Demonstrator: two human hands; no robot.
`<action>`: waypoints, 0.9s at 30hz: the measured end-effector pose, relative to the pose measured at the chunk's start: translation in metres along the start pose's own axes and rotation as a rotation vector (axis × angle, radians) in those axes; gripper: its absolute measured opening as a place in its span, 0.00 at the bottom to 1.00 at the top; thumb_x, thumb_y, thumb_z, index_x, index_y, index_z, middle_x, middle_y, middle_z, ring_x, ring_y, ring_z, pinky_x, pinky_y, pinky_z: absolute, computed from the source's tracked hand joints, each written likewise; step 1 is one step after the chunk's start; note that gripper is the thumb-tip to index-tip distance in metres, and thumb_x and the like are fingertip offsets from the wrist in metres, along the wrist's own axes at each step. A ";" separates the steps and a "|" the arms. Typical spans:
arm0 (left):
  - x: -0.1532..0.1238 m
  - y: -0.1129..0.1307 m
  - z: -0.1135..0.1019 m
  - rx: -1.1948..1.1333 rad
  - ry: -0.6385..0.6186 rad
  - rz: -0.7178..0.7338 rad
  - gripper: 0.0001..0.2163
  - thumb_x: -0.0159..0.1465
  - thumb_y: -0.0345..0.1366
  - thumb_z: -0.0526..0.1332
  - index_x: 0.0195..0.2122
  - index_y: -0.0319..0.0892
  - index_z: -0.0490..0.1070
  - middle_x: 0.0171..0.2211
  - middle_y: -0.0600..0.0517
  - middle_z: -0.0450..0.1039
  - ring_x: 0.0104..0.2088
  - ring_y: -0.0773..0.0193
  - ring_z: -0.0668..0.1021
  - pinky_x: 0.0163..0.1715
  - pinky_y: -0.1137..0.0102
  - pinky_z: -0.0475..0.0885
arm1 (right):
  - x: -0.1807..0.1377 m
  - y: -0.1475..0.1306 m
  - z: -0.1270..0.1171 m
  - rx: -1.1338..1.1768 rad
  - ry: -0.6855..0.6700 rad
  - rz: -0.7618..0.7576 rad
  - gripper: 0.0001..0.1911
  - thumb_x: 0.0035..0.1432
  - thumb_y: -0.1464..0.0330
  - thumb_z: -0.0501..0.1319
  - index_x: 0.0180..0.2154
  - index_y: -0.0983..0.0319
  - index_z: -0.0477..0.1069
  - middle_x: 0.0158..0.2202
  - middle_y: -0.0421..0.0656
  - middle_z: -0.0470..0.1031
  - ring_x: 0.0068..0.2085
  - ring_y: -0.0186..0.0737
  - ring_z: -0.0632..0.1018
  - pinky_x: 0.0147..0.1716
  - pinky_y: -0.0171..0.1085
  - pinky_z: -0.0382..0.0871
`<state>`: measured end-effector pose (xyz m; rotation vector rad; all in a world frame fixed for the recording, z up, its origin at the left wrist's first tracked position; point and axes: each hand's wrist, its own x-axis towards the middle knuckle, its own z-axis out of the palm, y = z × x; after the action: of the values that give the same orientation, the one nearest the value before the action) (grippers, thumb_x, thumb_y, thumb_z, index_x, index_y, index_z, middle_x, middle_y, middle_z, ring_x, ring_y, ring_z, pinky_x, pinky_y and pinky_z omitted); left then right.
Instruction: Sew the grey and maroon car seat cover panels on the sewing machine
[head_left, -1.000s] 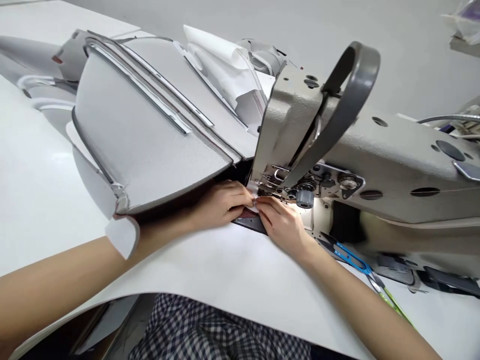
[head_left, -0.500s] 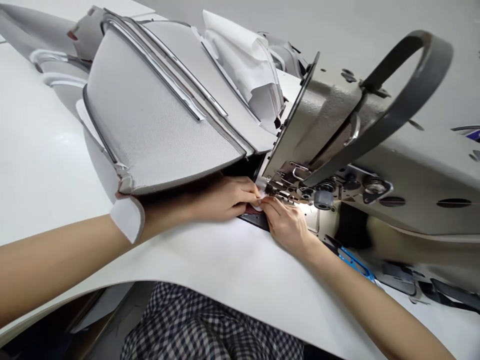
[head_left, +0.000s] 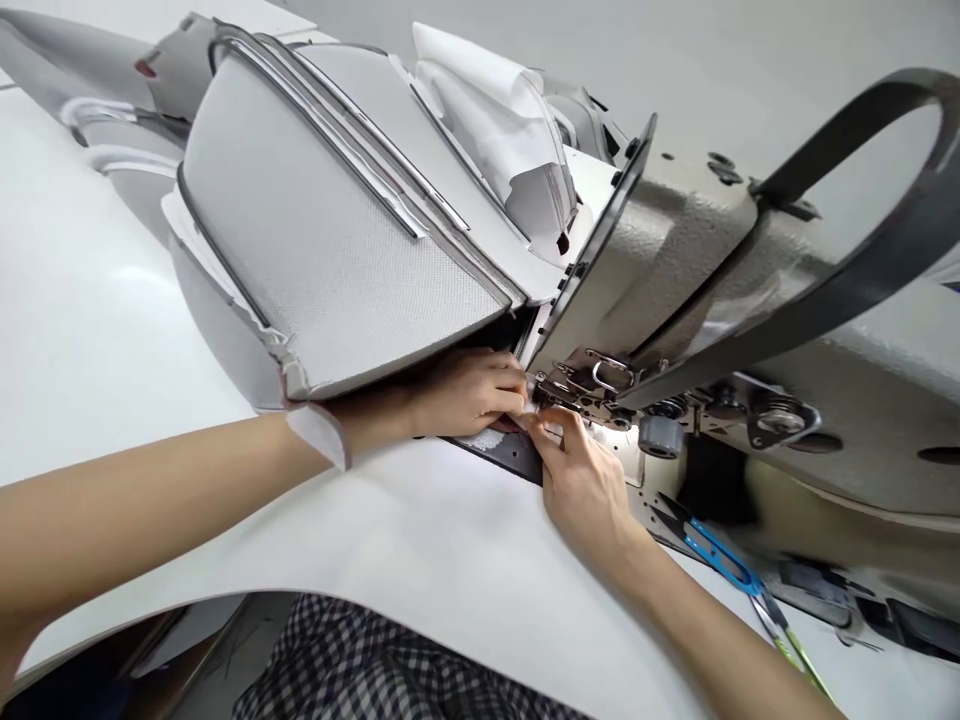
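My left hand [head_left: 469, 393] reaches under a large grey padded cover piece [head_left: 330, 250] and pinches a small white fabric edge [head_left: 517, 412] right at the foot of an industrial sewing machine [head_left: 750, 300]. My right hand [head_left: 581, 480] meets it from the right, fingertips pressed on the same white edge beside the presser foot. Both hands' fingers are closed on the fabric. A white sheet of material [head_left: 420, 540] lies over the table edge under both forearms. The needle itself is hidden behind the fingers.
Blue-handled thread snips [head_left: 716, 555] lie on the machine bed right of my right wrist. A dark grey strap loop [head_left: 862, 270] arches over the machine head. More grey and white cover pieces [head_left: 495, 120] pile up behind. Checked clothing [head_left: 390, 670] shows below the table edge.
The view has shifted closer and to the right over the machine. Both hands stay pinched on the white edge at the presser foot; my right hand's fingers have stretched slightly forward.
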<state>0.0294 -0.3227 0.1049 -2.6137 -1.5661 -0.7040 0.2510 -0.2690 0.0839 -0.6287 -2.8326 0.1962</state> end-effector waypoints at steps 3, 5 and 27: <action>0.004 -0.009 0.002 0.011 0.023 0.020 0.09 0.67 0.31 0.58 0.34 0.46 0.79 0.35 0.52 0.78 0.41 0.62 0.75 0.41 0.67 0.67 | 0.003 0.003 0.002 -0.014 0.031 0.044 0.27 0.59 0.78 0.53 0.58 0.59 0.73 0.50 0.50 0.76 0.35 0.42 0.77 0.31 0.38 0.72; 0.008 -0.016 0.004 0.017 0.037 0.034 0.10 0.66 0.29 0.58 0.33 0.46 0.79 0.33 0.52 0.78 0.41 0.61 0.75 0.41 0.67 0.67 | 0.005 0.005 0.004 0.014 0.063 0.045 0.26 0.60 0.78 0.53 0.57 0.60 0.74 0.49 0.49 0.77 0.37 0.42 0.78 0.33 0.38 0.72; 0.015 -0.021 0.002 -0.190 -0.011 -0.124 0.10 0.62 0.25 0.58 0.31 0.43 0.79 0.38 0.50 0.78 0.45 0.60 0.75 0.48 0.64 0.71 | 0.004 0.010 0.012 0.205 0.301 -0.036 0.19 0.64 0.78 0.52 0.47 0.62 0.79 0.43 0.47 0.79 0.37 0.39 0.78 0.36 0.36 0.73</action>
<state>0.0183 -0.2989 0.1047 -2.6706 -1.7593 -0.8889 0.2486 -0.2594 0.0709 -0.5136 -2.4931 0.3493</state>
